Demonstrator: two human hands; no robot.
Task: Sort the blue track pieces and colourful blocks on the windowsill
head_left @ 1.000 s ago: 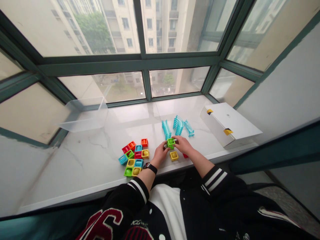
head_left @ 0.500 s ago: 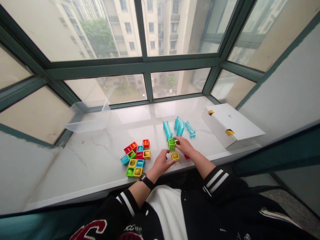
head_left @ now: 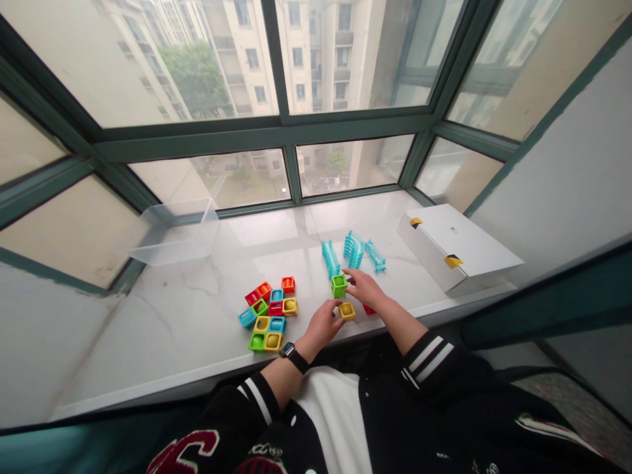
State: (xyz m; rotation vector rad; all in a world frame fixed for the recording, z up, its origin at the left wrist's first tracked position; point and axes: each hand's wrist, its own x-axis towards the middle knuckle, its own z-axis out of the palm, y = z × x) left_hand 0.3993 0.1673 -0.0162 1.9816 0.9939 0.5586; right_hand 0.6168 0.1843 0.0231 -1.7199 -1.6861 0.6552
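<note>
My left hand (head_left: 323, 324) has its thumb and index finger closed on the left part of a yellow block (head_left: 347, 311) with a hollow top. Just beyond, the fingers of my right hand (head_left: 364, 288) are at the right side of a green block (head_left: 339, 286) and grip it. Partly under my right forearm lies a red block (head_left: 368, 309). Left of my hands is a loose cluster of cube blocks in several colours, with a red-orange block (head_left: 288, 284) and a yellow one (head_left: 273, 341) among them.
Ribbed turquoise track pieces, one straight (head_left: 330, 259) and one curved (head_left: 353, 249), lie behind my hands. At the right rests a white box (head_left: 459, 247) with yellow-black tabs. A clear plastic bin (head_left: 178, 250) stands at the left by the window.
My left hand has moved slightly right and closed its thumb and index finger on the yellow block. My right hand stays at the green block.
</note>
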